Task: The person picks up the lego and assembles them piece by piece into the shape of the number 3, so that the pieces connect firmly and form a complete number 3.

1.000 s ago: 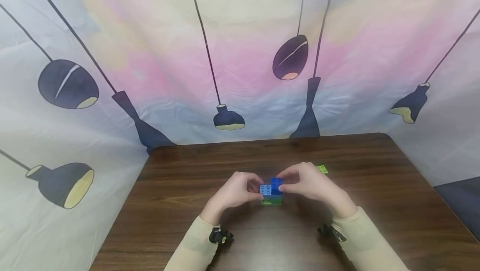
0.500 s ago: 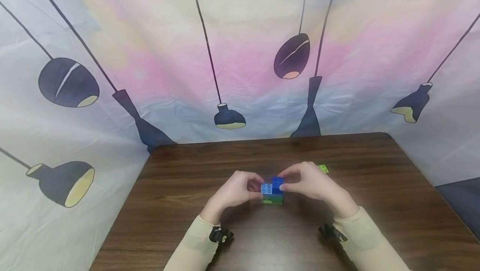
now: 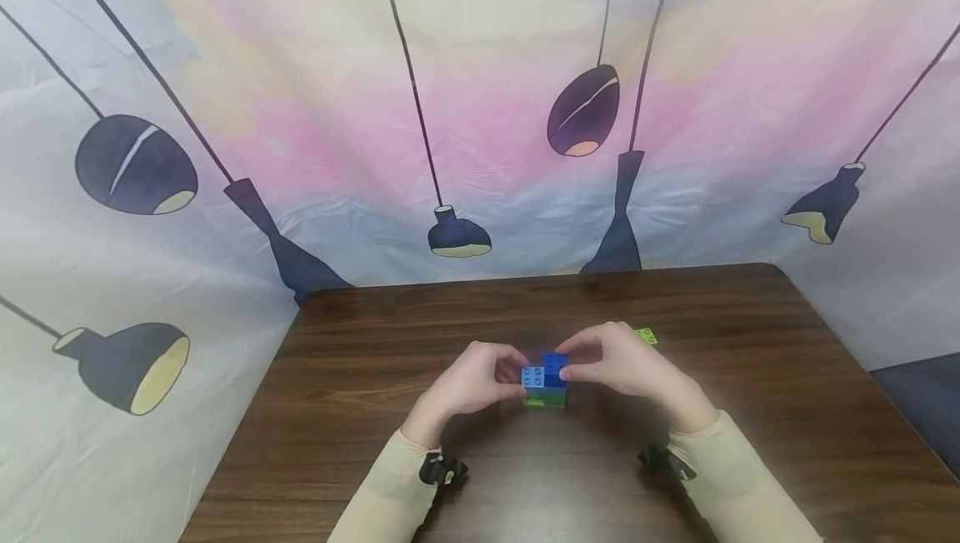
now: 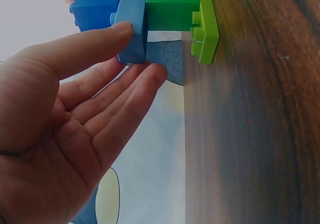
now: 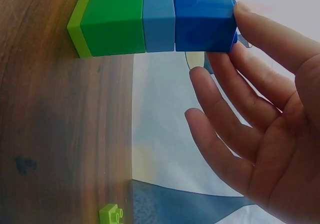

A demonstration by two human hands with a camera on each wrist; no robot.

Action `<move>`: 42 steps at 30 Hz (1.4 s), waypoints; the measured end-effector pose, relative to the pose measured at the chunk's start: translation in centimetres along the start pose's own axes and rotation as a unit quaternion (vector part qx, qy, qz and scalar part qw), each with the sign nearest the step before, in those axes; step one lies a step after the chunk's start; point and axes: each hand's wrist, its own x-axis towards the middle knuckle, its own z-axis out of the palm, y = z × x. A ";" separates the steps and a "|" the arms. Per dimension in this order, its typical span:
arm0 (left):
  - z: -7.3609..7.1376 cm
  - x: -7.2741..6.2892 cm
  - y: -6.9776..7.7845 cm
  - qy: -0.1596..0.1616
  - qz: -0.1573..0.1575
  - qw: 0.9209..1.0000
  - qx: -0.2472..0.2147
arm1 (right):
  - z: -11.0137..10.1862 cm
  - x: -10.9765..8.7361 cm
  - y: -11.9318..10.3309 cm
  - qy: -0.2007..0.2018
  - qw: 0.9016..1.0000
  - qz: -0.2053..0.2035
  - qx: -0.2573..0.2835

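Observation:
A small stack of toy building bricks stands upright on the table. Its lowest piece is a lime-green plate [image 4: 207, 23], with a green brick [image 5: 114, 24] on it. Across the green brick lies a light blue brick [image 3: 533, 377], its left end overhanging. A dark blue brick [image 3: 555, 362] sits on the light blue one's right end; no gap shows between them. My left hand [image 3: 467, 378] pinches the overhanging end of the light blue brick, thumb in front and fingers behind. With thumb and fingertips, my right hand [image 3: 628, 364] pinches the dark blue brick near its top; its other fingers spread loosely.
Behind my right hand lies a separate lime-green brick [image 3: 647, 335], partly hidden in the head view. The dark wooden table [image 3: 390, 318] ends at a hanging cloth [image 3: 510, 126] printed with lamps. Each wrist wears a small black camera.

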 end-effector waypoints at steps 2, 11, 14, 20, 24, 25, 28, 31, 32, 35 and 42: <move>0.0 0.0 0.0 -0.001 0.001 1.000 0.000 | 0.0 0.0 0.0 -0.001 1.000 -0.002 0.001; 0.0 0.1 -0.1 -0.004 0.005 1.000 -0.003 | -0.2 0.1 0.4 -0.013 0.999 -0.028 0.009; 0.0 0.1 -0.1 -0.004 0.003 1.000 -0.004 | -0.5 0.3 0.9 -0.023 0.999 -0.048 0.000; 0.0 0.0 0.0 -0.004 0.001 1.000 0.003 | -1.8 0.1 2.2 -0.018 0.999 -0.038 -0.027; 0.0 0.0 0.1 -0.004 0.000 1.000 0.005 | -2.8 0.1 3.0 -0.007 0.999 -0.030 -0.031; 0.0 0.0 0.1 -0.003 0.001 1.000 0.006 | -3.0 0.1 3.2 -0.006 0.999 -0.031 -0.032; 0.0 0.0 0.0 -0.003 0.005 1.000 0.006 | -3.4 0.1 3.5 -0.003 0.999 -0.027 -0.034; 0.0 0.0 0.0 -0.003 0.009 1.000 0.006 | -3.7 0.0 3.8 0.002 0.999 -0.016 -0.035; 0.0 0.0 0.0 -0.004 0.010 1.000 0.007 | -3.8 0.0 3.9 0.004 0.999 -0.013 -0.036; 0.0 0.1 -0.1 -0.003 0.013 1.000 0.007 | -4.2 -0.1 4.5 0.014 0.999 -0.005 -0.042; 0.1 0.1 -0.2 -0.004 0.015 1.000 0.006 | -5.3 -0.4 6.2 0.038 0.996 0.024 -0.075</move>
